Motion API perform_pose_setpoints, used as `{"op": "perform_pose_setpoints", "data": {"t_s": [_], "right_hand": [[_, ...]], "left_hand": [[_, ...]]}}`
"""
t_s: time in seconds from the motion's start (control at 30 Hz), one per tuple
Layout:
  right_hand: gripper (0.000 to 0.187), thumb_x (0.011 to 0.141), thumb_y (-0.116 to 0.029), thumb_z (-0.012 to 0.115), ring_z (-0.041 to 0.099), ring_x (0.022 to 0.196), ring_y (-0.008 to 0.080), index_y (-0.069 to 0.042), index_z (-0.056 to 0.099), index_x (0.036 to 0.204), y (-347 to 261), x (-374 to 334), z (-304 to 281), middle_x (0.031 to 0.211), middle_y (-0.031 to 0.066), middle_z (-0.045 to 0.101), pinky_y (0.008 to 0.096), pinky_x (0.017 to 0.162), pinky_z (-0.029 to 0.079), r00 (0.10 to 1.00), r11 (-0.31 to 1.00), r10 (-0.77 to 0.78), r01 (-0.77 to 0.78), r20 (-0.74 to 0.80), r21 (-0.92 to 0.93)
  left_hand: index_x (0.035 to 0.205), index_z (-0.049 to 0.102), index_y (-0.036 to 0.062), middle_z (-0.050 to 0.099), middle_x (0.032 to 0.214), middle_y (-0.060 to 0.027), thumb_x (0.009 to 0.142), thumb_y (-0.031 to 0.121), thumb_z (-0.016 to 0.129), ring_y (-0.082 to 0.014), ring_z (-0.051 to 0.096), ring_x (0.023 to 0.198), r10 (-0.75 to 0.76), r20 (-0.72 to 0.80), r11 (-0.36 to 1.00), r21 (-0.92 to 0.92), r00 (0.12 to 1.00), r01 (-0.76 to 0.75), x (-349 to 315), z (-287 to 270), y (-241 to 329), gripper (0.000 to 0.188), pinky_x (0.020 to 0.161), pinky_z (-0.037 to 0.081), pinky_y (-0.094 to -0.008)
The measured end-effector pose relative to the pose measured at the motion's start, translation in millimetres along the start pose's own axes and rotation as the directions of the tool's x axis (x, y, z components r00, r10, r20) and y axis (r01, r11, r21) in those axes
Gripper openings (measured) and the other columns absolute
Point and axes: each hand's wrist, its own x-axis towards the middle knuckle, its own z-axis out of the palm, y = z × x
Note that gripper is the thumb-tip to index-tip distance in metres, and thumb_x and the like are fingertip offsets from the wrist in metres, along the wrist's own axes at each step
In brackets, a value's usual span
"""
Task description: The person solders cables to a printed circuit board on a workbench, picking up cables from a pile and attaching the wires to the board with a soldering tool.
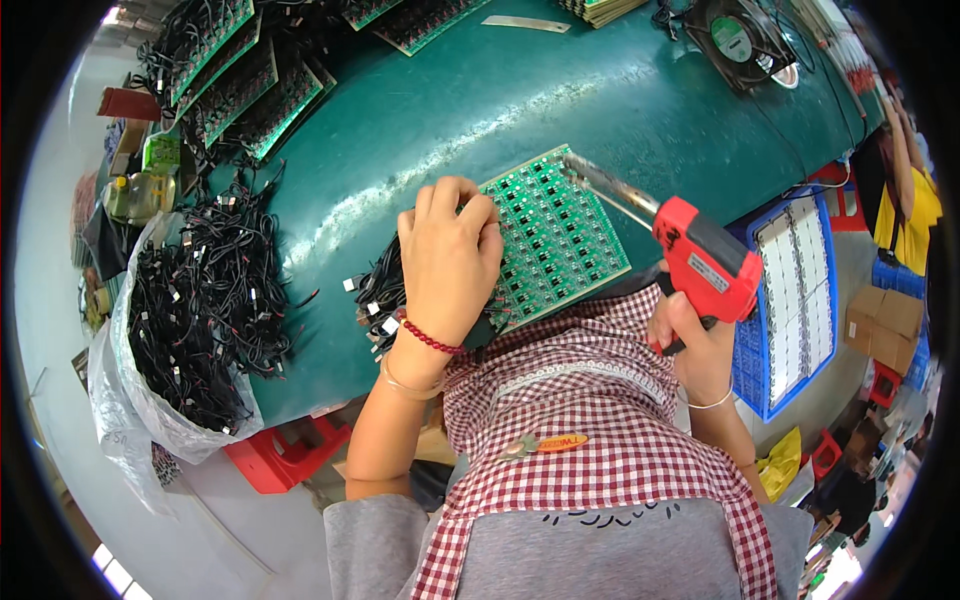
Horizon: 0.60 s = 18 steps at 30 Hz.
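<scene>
A green circuit board panel [560, 235] with rows of small black parts lies on the table in front of me. My left hand [447, 240] is at the panel's left edge, fingers curled down and closed; what is between the fingertips is hidden. My right hand [690, 335] is wrapped round the grip of a red and black soldering gun [705, 258]. Its thin metal tip reaches over the panel's upper right part; whether it touches cannot be made out. Black cables [383, 295] with pale connectors lie bunched beside my left wrist.
More black cables [205, 310] spill from a clear plastic bag at the left. Wired boards [240, 105] stand at the far left. A metal strip [526, 23] and a fan [738, 42] are at the back. A blue crate [798, 300] stands right of the green table [420, 120].
</scene>
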Motion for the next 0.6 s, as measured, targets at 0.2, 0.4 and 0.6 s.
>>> {"op": "perform_pose_setpoints", "data": {"t_s": [0.2,0.4,0.6], "right_hand": [[0.013,0.087,-0.007,0.064,0.052,0.056,0.0084,0.001,0.057,0.096,21,-7,-20,0.068,0.0019,0.057,0.024,0.052,0.042,0.993,0.997,0.044,-0.037,0.11,-0.068],[0.023,0.085,-0.014,0.07,0.053,0.061,0.006,-0.003,0.061,0.103,31,-6,-18,0.075,-0.0012,0.059,0.0234,0.054,0.043,0.988,0.985,0.105,-0.087,0.114,-0.152],[0.024,0.089,-0.007,0.059,0.05,0.054,0.011,0.003,0.052,0.111,37,0,-18,0.066,0.0042,0.055,0.0264,0.052,0.043,0.983,0.962,0.042,0.008,0.177,-0.271]], "left_hand": [[0.078,0.061,0.0064,0.056,0.093,-0.0043,0.075,0.006,0.064,-0.0239,0.052,0.088,-0.025,-0.019,0.999,0.048,0.999,0.026,4,5,0,0.004,0.07,0.036,-0.0373],[0.077,0.059,0.0063,0.057,0.093,-0.0044,0.074,0.006,0.064,-0.0257,0.053,0.088,-0.083,-0.019,0.996,0.02,0.996,0.084,6,5,0,0.006,0.07,0.037,-0.0372],[0.076,0.056,0.0051,0.057,0.093,-0.0054,0.072,0.004,0.063,-0.0263,0.053,0.087,-0.063,-0.058,0.993,0.095,0.996,0.069,6,9,4,0.007,0.07,0.037,-0.0376]]}}
